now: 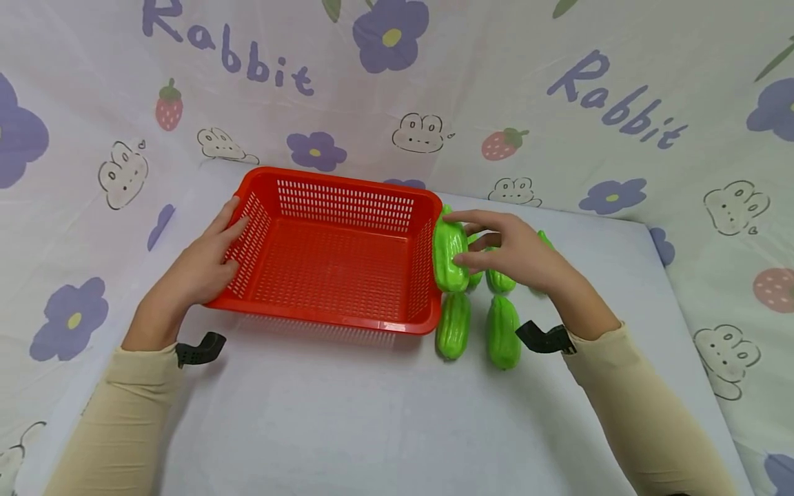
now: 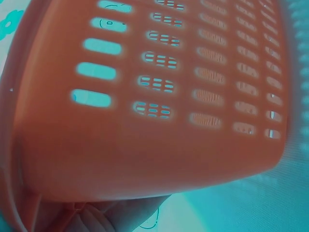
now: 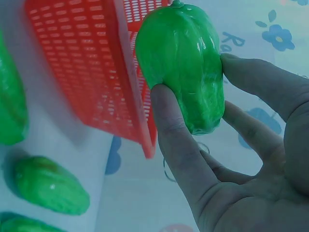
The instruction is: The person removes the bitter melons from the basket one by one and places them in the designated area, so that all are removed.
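Observation:
My right hand (image 1: 517, 251) pinches a glossy green ridged gourd (image 1: 451, 255) between thumb and fingers, beside the right rim of a red plastic basket (image 1: 347, 324). In the right wrist view the held gourd (image 3: 181, 67) hangs in front of the basket's edge (image 3: 128, 77). My left hand (image 1: 205, 262) grips the basket's left rim, with fingers over its edge. Most of that hand (image 2: 130, 212) is hidden behind the basket wall (image 2: 120, 154) in the left wrist view. Nothing lies on the basket's slotted floor.
Several more green gourds lie right of the basket, among them one by its front corner (image 1: 453, 326) and one farther right (image 1: 504, 332). Others are partly hidden under my right hand. A white table (image 1: 372, 413) bears everything, with a printed cloth (image 1: 471, 83) behind it.

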Motion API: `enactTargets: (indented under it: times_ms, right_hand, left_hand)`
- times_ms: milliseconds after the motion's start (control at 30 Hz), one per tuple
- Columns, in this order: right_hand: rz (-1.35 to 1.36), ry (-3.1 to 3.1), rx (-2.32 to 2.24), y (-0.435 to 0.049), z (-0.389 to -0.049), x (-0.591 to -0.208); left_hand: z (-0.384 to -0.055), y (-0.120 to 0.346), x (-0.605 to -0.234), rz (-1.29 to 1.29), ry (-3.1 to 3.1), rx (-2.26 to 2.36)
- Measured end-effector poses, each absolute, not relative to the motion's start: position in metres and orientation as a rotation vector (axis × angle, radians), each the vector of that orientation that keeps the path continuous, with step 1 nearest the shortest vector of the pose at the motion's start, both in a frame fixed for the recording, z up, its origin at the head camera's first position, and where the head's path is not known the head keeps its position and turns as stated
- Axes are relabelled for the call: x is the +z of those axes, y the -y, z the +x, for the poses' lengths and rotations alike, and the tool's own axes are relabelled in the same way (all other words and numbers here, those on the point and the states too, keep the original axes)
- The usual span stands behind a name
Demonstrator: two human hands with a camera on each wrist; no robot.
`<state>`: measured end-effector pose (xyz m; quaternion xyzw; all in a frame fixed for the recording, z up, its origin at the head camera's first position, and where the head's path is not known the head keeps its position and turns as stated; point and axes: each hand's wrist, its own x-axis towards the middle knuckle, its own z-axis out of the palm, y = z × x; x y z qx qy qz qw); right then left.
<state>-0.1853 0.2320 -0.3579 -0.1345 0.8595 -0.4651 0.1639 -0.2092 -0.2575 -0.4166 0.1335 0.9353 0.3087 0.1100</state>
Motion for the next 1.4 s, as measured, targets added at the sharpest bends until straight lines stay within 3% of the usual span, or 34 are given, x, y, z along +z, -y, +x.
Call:
enactTargets:
  times_ms: [633, 1400]
  right_hand:
    - [-0.215, -2.569, -1.243, -0.288, -0.156, -0.355]
    - [-0.201, -2.613, -1.172, -0.332, -0.125, -0.372]
  left_hand:
    - [-0.211, 0.261, -0.420, 0.402, -2.755, 0.866]
    - [-0.209, 0.260, -0.419, 0.414, -2.757, 0.889]
